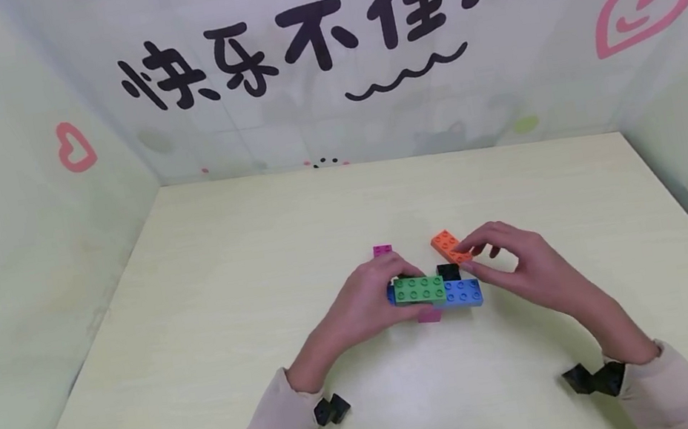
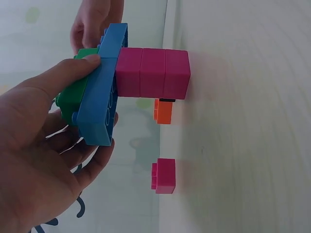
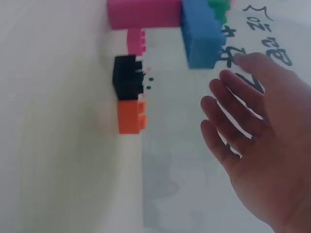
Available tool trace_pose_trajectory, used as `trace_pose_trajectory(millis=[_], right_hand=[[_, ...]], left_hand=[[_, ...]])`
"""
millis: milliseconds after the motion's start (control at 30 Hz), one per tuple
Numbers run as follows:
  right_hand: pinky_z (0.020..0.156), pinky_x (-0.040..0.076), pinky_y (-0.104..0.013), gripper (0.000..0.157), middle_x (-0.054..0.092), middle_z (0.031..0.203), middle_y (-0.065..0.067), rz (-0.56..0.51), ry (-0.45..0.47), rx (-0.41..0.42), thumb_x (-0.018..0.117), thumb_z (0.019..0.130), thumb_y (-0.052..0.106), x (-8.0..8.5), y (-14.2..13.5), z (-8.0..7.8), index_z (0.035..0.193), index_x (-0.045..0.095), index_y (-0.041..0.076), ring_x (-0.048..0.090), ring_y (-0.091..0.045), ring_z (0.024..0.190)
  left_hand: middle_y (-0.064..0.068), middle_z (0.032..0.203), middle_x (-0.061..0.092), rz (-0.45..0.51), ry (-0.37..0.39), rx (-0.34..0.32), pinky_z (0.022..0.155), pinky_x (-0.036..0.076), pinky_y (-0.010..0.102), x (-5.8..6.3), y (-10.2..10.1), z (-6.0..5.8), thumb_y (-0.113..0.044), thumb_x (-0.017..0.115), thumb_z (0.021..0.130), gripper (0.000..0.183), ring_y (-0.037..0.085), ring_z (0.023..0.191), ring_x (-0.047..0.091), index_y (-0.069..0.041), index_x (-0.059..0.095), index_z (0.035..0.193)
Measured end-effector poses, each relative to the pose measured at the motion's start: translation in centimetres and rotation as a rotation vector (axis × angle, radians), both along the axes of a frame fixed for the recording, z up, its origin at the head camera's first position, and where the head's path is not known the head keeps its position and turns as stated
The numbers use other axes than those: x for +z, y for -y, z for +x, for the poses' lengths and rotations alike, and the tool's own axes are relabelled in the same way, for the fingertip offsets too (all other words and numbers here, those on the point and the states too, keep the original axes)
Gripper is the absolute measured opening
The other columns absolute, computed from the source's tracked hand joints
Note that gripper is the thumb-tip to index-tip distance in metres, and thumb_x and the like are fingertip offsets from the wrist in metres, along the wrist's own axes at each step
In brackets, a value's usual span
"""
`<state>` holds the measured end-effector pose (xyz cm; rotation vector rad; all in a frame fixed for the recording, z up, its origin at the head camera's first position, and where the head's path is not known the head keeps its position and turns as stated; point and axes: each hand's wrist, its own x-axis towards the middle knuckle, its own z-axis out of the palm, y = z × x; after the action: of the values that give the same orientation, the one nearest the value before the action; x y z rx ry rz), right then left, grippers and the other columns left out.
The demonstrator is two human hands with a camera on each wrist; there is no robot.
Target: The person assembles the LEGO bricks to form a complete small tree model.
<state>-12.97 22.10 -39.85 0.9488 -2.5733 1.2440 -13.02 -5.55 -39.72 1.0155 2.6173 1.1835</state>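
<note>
My left hand [image 1: 367, 297] grips a block assembly, its thumb on the near side and fingers on the far side. A green brick [image 1: 419, 290] tops it, over two blue bricks [image 2: 99, 97] joined end to end. Beneath the blue, a column of magenta bricks [image 2: 153, 73] points down at the table; whether it touches is unclear. My right hand [image 1: 531, 267] hovers by the assembly's right end, fingers loosely bent and holding nothing. On the table below it are an orange brick [image 1: 445, 243] and a black brick [image 3: 125, 77], close together.
A small loose magenta brick [image 2: 166, 175] stands on the table behind my left hand. The pale wooden table [image 1: 223, 263] meets a printed back wall [image 1: 304, 131], with side walls left and right. Black fittings [image 1: 332, 409] sit at both sleeve cuffs.
</note>
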Motion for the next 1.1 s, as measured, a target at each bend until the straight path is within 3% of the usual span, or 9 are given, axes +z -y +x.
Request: trace_pose_trajectory(millis=[133,300,567,700,833,1100], right_hand=[[0.071,0.048,-0.027,0.030,0.065,0.113,0.005,0.079,0.057,0.022,0.070,0.091,0.006,-0.9,-0.5,-0.4,0.119,0.067,0.018,0.055,-0.011,0.096],[0.079,0.049,-0.035,0.031,0.062,0.125,0.006,0.137,0.132,0.061,0.065,0.094,0.007,-1.9,-1.0,-0.6,0.124,0.066,0.017,0.054,-0.013,0.103],[0.082,0.052,-0.040,0.051,0.060,0.129,0.007,0.379,0.116,0.032,0.080,0.079,0.001,-2.1,-0.5,-0.3,0.123,0.068,0.022,0.048,-0.015,0.109],[0.082,0.052,-0.040,0.047,0.064,0.119,0.007,0.379,0.111,0.014,0.084,0.075,0.003,-1.8,-0.3,-0.2,0.115,0.070,0.020,0.052,-0.015,0.105],[0.077,0.052,-0.038,0.052,0.063,0.111,0.005,0.355,0.140,-0.018,0.087,0.073,0.007,-1.9,-0.2,-0.2,0.119,0.065,0.018,0.054,-0.016,0.097],[0.074,0.052,-0.035,0.055,0.060,0.109,0.003,0.409,0.115,-0.021,0.087,0.071,0.003,-2.4,0.1,-0.3,0.120,0.066,0.016,0.054,-0.016,0.090]], left_hand=[[-0.013,0.099,0.058,-0.006,0.013,-0.004,0.076,0.046,0.023,0.1,-0.1,0.0,-0.036,0.087,0.074,0.043,0.005,0.088,0.053,-0.018,0.069,0.108],[-0.013,0.098,0.058,-0.006,0.017,-0.011,0.076,0.045,0.025,0.3,0.0,0.1,-0.038,0.087,0.073,0.042,0.005,0.088,0.053,-0.020,0.069,0.107],[-0.014,0.097,0.057,-0.006,-0.007,-0.016,0.074,0.045,0.025,0.3,0.0,0.0,-0.037,0.088,0.073,0.042,0.005,0.086,0.053,-0.020,0.069,0.106],[-0.014,0.097,0.057,-0.001,0.004,-0.007,0.074,0.046,0.025,0.3,0.0,0.0,-0.037,0.088,0.072,0.042,0.005,0.086,0.053,-0.020,0.069,0.105],[-0.014,0.098,0.057,0.004,0.019,-0.005,0.075,0.046,0.025,0.2,0.1,0.0,-0.036,0.088,0.072,0.042,0.005,0.087,0.053,-0.020,0.069,0.105],[-0.013,0.098,0.058,0.012,0.030,-0.006,0.075,0.047,0.024,0.1,0.2,0.0,-0.034,0.088,0.072,0.042,0.005,0.089,0.054,-0.019,0.069,0.106]])
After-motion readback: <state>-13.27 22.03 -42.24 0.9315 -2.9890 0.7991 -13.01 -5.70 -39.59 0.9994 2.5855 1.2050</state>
